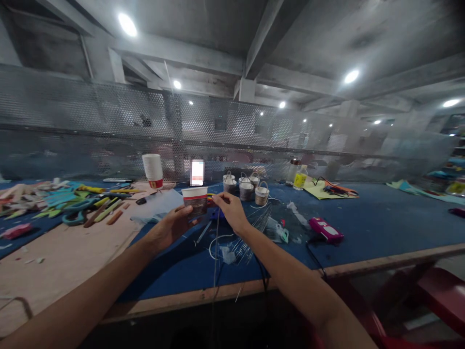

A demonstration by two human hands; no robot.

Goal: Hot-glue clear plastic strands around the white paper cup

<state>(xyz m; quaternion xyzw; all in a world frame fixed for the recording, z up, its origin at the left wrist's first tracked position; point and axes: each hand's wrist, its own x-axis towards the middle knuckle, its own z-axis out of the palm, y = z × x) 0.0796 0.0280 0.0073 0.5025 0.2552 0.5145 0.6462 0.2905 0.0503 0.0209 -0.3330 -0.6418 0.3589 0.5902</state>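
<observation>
My left hand [178,219] wraps round a paper cup [195,202], white inside with a red band and a dark brown printed body. The cup is held roughly upright above the blue mat. At its right side, my right hand [229,207] pinches a thin wire [217,242], which trails down toward the table edge. Something yellow and red shows between my right fingertips and the cup, too small to name. Behind my hands stand several small cups with looped wire handles [246,188]. A bundle of thin straight wires [252,237] lies under my right forearm.
A stack of paper cups [152,169] and a lit phone screen [197,172] stand at the back. Scissors [78,212] and several tools lie left. A yellow bottle [300,178], a magenta device [326,230] with a black cord, and a mesh partition [218,123] are also there.
</observation>
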